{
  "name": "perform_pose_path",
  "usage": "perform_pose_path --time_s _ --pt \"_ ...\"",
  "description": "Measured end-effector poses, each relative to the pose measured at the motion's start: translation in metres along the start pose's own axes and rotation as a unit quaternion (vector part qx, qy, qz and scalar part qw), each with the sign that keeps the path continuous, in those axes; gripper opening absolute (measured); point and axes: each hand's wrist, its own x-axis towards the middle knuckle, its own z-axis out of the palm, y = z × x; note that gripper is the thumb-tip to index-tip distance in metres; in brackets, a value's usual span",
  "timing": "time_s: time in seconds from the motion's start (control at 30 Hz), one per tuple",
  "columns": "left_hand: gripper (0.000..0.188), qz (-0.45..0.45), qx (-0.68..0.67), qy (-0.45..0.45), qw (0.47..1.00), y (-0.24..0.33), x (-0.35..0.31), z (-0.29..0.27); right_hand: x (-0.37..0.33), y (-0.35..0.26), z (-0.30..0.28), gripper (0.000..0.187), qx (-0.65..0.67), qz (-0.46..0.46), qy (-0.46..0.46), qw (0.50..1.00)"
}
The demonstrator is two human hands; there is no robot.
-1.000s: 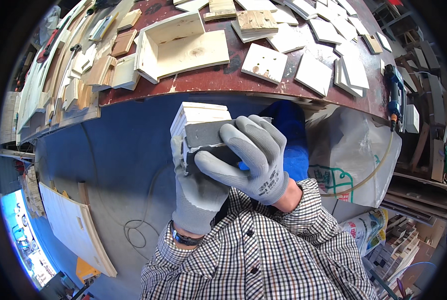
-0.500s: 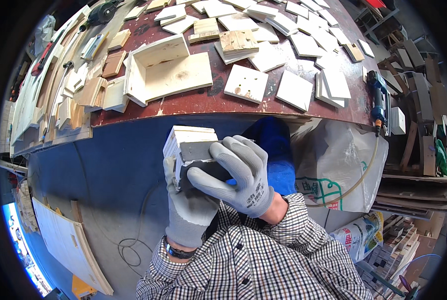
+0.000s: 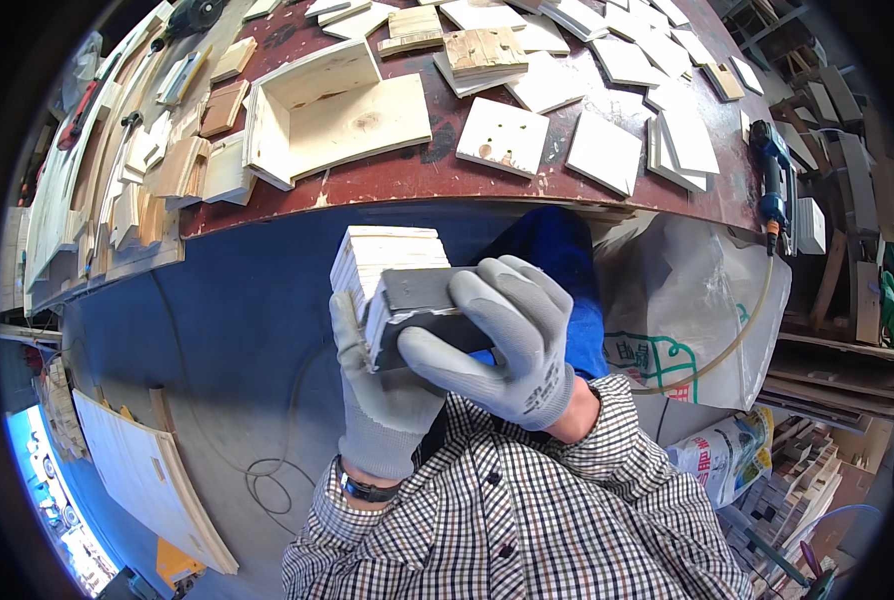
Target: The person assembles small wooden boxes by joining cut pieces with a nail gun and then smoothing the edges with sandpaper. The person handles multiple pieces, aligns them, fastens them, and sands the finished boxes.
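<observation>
In front of my body, a stack of pale wood pieces (image 3: 387, 245) with layered edges is gripped in my left hand (image 3: 387, 405), which wears a grey glove. My right hand (image 3: 512, 345), gloved too, has its fingers and thumb closed around a dark grey block (image 3: 419, 290), which looks like a sanding block. White dust lines the block's edge. It lies against the near side of the wood, covering part of it. Most of my left fingers are hidden behind the wood and the block.
Beyond my hands, a dark red table (image 3: 367, 205) carries an open wooden box (image 3: 357, 125) and many loose wood squares. A teal air tool (image 3: 770, 170) with a hose lies at its right edge. A clear plastic bag (image 3: 712, 300) hangs below. Boards (image 3: 157, 470) lean at lower left.
Both hands have shifted slightly right with the wood and the dark block. The block has slid toward me along the wood, baring more of its layered face. The table sits higher in view.
</observation>
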Motion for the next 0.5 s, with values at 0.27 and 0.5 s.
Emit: perform_pose_path --time_s 0.27,0.5 --pt "0.106 0.037 -0.122 0.112 0.985 0.001 0.005 -0.006 -0.056 0.041 -0.011 0.063 -0.071 0.132 -0.092 0.984" --pt "0.098 -0.014 -0.105 0.026 0.994 0.005 0.006 -0.016 -0.008 0.000 -0.019 0.059 0.068 0.098 -0.032 0.992"
